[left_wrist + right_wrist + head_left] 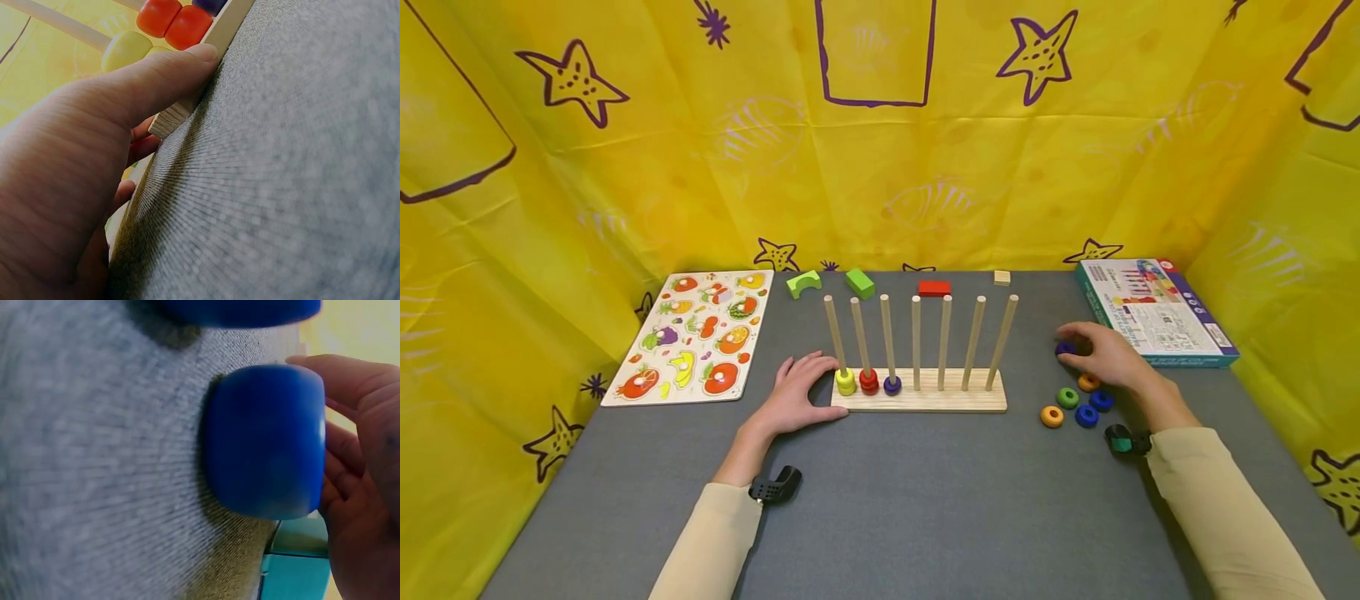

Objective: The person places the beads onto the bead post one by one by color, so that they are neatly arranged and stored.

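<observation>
In the head view my left hand [797, 392] holds the left end of a wooden peg stand [947, 402]. The left wrist view shows its thumb along the front edge of the base [170, 120], the other fingers behind. Yellow rings [846, 382], red rings [868, 382] and a purple ring [892, 386] sit on the three leftmost pegs. Over at the right, my right hand [1108, 357] pinches a dark purple ring [1064, 348] between thumb and fingers. A large blue ring [265, 442] hides those fingertips in the right wrist view.
Loose blue [1086, 416], green [1067, 398] and orange rings [1052, 417] lie near my right wrist. A boxed toy [1157, 308] stands behind that hand. Along the back are green blocks [861, 284], a red block [934, 288] and a plain block [1002, 277]. A fruit puzzle board [692, 337] lies left.
</observation>
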### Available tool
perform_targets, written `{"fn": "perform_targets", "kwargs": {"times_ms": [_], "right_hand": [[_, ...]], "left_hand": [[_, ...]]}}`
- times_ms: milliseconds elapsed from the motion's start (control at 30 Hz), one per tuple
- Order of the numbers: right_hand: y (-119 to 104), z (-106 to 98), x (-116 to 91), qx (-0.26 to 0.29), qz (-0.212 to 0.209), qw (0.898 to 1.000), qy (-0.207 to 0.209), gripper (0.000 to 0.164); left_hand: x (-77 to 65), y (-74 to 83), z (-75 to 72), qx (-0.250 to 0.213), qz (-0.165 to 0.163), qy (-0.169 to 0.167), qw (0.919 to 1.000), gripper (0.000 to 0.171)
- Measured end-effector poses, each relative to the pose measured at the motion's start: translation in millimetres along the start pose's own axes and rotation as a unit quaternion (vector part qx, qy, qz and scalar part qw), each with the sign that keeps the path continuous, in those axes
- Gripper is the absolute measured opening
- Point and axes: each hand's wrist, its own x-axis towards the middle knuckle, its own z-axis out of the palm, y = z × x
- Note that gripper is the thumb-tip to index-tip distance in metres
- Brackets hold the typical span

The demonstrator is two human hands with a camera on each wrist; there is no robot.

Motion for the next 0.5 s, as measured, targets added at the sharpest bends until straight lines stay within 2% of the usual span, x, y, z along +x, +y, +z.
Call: {"fn": "perform_targets", "kwargs": {"times_ms": [300,500], "right_hand": [[-1.2,-0.1,4.7,-0.038,0.02,0.999,-0.013,0.038],[-5.4,-0.8,3.2,-0.05,0.004,0.999,0.002,0.034]], "left_hand": [[0.6,-0.9,-0.3,0.0,-0.001,0.002,1.0,0.075],[0.3,-3.3,0.8,-0.001,-0.001,-0.003,1.0,0.075]]}}
